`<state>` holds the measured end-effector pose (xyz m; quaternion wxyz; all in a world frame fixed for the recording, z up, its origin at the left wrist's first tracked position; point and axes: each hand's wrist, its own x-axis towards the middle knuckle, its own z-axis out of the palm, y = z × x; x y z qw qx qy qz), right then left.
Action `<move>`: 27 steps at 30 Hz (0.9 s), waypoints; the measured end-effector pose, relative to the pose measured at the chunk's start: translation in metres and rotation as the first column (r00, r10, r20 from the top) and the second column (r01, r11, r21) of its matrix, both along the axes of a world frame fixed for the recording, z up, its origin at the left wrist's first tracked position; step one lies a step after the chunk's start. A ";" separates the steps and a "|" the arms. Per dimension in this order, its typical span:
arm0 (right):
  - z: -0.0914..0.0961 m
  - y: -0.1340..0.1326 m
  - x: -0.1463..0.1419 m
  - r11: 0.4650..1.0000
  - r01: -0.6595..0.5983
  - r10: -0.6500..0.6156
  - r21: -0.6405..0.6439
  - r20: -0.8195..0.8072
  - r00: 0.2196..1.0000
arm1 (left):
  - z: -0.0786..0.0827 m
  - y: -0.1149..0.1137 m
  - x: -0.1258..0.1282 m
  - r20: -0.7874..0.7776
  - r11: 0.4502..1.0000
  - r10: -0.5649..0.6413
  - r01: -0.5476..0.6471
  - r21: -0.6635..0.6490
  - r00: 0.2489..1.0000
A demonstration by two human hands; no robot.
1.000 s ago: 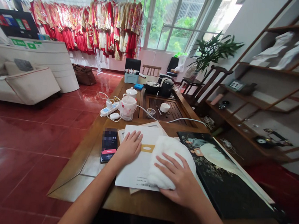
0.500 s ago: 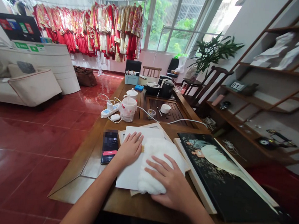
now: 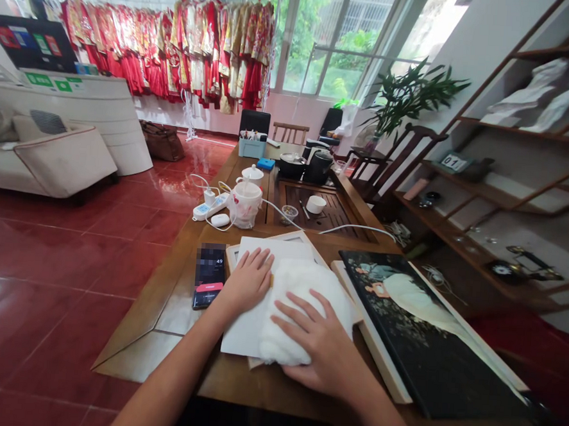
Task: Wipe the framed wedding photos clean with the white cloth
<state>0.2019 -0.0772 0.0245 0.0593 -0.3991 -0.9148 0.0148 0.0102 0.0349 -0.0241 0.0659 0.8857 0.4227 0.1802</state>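
- I see my right hand [image 3: 327, 350] lying flat on a soft white fluffy cloth [image 3: 304, 282], fingers [image 3: 297, 316] spread wide and pressing down rather than gripping.
- The cloth is bunched into a thick, rounded pad with a woolly, slightly creased surface. It bulges out beyond my right fingertips and to both sides of them.
- My left hand [image 3: 249, 281] rests palm down just beside the cloth, its fingers [image 3: 262, 263] held loosely together and extended, closed on nothing.
- Under both hands lies a flat white sheet of card [image 3: 238, 332]. The cloth covers its right half, and a small tan mark shows at the tip of my left forefinger.
- A pale wooden picture frame [image 3: 306, 240] sticks out from under the card, just past my fingertips.
- Left of my left fingers, close by, a black smartphone [image 3: 209, 276] lies face up with its screen lit.
- Right of my right fingers sits a large dark glossy photo print on a board [image 3: 422, 331], showing a figure in a white dress.
- All of this rests on the brown wooden worktop [image 3: 264, 385].
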 end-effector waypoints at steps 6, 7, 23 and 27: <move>-0.002 0.005 -0.024 0.999 -0.023 0.021 -0.037 -0.062 0.998 | 0.000 0.002 -0.003 -0.021 0.999 -0.039 0.038 -0.016 0.999; -0.002 0.004 -0.020 0.999 -0.019 0.017 -0.033 -0.066 0.998 | 0.001 0.001 -0.003 -0.018 0.999 -0.035 0.035 -0.017 0.999; -0.002 -0.002 0.023 0.995 0.083 -0.080 0.064 -0.042 0.996 | 0.001 -0.001 0.001 0.020 1.000 0.014 -0.014 -0.005 1.000; 0.000 0.004 -0.008 0.999 0.025 -0.027 -0.019 -0.089 0.996 | 0.002 0.000 0.000 -0.007 1.000 -0.007 0.007 -0.011 1.000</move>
